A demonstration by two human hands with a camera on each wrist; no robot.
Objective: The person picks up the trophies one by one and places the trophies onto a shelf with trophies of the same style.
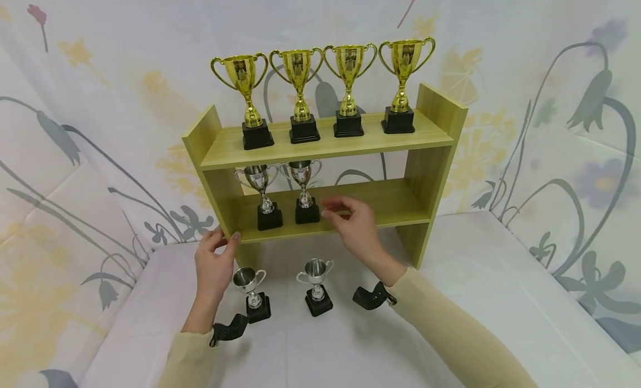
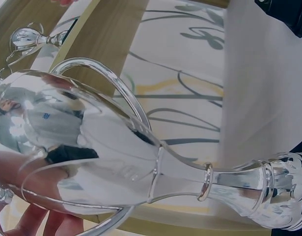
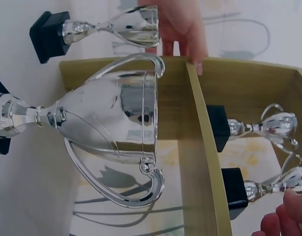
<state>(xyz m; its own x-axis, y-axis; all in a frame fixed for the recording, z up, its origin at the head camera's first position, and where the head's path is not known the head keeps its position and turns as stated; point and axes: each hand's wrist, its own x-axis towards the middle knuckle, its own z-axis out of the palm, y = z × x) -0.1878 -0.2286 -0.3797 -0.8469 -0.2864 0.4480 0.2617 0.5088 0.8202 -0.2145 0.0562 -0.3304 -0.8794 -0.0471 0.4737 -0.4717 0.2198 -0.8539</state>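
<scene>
A two-tier wooden shelf (image 1: 320, 148) stands on the white-covered table. My left hand (image 1: 212, 265) grips its left side panel, thumb over the front edge and fingers outside. My right hand (image 1: 358, 226) hovers just right of a silver trophy cup (image 1: 303, 196) on the lower tier, its fingers loosely bent around nothing. Left of that cup stands another silver trophy cup (image 1: 265, 201). On the table in front are a left silver trophy cup (image 1: 254, 299), beside my left forearm, and a right silver trophy cup (image 1: 316, 272), which looms large in the right wrist view.
Several gold trophy cups (image 1: 299, 70) on black bases line the upper tier. A flower-patterned cloth (image 1: 546, 126) hangs behind and at the sides. Black wrist mounts (image 1: 370, 297) stick out from both sleeves, close to the table cups.
</scene>
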